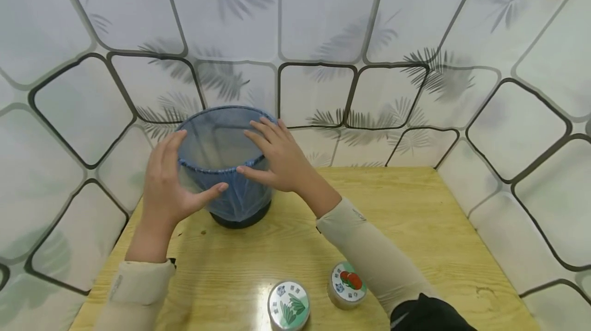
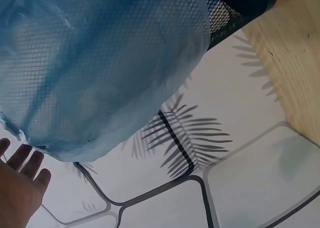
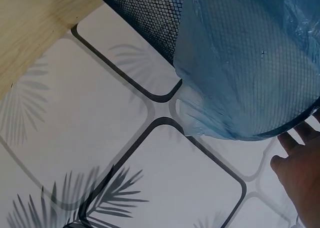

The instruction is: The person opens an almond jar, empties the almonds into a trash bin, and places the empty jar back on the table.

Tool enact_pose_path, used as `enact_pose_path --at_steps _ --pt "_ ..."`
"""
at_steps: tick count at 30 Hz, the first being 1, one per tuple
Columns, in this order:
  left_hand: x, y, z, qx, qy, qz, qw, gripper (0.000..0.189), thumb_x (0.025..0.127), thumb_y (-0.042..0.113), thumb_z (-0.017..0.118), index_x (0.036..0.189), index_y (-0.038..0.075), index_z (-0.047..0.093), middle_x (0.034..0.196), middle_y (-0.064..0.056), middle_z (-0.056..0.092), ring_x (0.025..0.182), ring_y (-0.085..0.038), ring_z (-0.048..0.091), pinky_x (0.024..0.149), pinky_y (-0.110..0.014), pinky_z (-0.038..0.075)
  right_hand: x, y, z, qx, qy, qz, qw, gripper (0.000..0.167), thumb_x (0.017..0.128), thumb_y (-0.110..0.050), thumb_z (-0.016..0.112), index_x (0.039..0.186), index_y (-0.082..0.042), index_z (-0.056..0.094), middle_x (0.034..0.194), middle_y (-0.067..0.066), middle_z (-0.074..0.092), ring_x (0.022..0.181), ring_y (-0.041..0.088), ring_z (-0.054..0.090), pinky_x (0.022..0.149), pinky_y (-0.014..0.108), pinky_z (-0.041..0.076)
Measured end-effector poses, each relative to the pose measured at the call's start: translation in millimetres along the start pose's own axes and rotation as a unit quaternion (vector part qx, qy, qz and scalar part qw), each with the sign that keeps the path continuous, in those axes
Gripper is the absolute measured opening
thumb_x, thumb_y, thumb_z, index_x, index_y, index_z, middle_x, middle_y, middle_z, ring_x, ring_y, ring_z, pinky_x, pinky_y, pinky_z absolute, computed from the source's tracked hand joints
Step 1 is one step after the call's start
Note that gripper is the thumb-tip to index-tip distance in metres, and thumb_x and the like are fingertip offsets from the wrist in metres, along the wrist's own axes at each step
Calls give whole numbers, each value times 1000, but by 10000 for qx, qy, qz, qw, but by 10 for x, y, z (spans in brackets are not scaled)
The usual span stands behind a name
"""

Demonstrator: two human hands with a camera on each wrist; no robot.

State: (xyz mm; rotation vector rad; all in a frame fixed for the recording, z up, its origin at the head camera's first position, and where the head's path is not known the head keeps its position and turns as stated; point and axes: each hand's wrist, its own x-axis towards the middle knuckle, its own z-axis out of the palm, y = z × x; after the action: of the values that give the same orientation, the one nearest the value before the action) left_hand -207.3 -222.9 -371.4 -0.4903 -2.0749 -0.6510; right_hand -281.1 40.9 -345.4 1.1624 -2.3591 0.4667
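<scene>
A mesh wastebasket (image 1: 237, 223) with a dark base stands at the back left of the table. A thin blue bin bag (image 1: 240, 195) lines it, folded over the rim and hanging down the outside. My left hand (image 1: 168, 187) is at the left of the rim, thumb spread from the straight fingers. At the right of the rim, my right hand (image 1: 283, 159) has its fingers spread over the edge. In the wrist views, the left hand (image 2: 20, 188) and right hand (image 3: 302, 168) have fingertips close to the bagged rim; contact is hard to tell.
Near the front of the wooden table (image 1: 415, 228) stand two short round pieces with picture labels: one with green leaves (image 1: 289, 306), one with red tomatoes (image 1: 347, 284). The second is beside my right sleeve. A patterned wall covering (image 1: 318, 95) closes off the back and sides.
</scene>
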Motion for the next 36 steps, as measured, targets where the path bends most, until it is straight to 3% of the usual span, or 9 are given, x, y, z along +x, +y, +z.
enact_pose_path --at_steps 4,7,11,15,20,28,36 --pt "70 -69 20 128 -220 -48 9997 124 79 97 55 150 -4 54 150 -32 54 139 -52 51 115 -71 40 96 24 69 -45 46 -76 10000 76 100 -58 65 158 -11 51 165 14 46 159 38 34 132 59 22" --pt "127 -133 64 180 -187 -26 9997 123 79 99 50 143 -5 61 145 -33 57 134 -54 54 110 -73 43 150 54 119 -48 45 -83 9999 74 101 -57 64 158 -11 51 164 14 47 158 37 35 131 58 27" --pt "201 -202 126 264 -259 101 9993 125 77 102 47 142 -4 63 143 -30 62 133 -53 56 116 -70 40 170 89 172 -61 -113 26 9999 77 101 -59 64 161 -14 48 166 13 46 160 35 34 132 56 25" --pt "221 -242 166 354 -635 55 9973 125 77 103 44 141 -2 66 144 -26 65 139 -51 54 125 -67 31 166 101 194 -207 -414 160 9988 82 99 -66 61 164 -19 44 170 8 41 162 32 30 133 54 22" --pt "210 -292 201 464 -1098 28 9929 124 77 104 38 138 0 70 145 -24 65 140 -52 54 126 -71 26 181 81 187 -489 -822 282 9950 85 98 -75 54 167 -27 38 173 0 34 165 29 24 135 52 17" --pt "218 -345 200 859 -1346 196 9870 120 81 103 32 135 3 73 138 -20 70 139 -48 58 120 -69 38 186 48 171 -555 -978 320 9931 88 97 -77 54 168 -29 34 174 0 33 165 28 22 135 51 16" --pt "230 -330 150 1078 -1584 181 9813 113 83 98 41 138 5 71 139 -18 70 141 -47 57 118 -67 41 181 63 173 -395 -974 229 9942 88 96 -77 55 167 -29 36 175 0 31 165 29 22 133 56 21"
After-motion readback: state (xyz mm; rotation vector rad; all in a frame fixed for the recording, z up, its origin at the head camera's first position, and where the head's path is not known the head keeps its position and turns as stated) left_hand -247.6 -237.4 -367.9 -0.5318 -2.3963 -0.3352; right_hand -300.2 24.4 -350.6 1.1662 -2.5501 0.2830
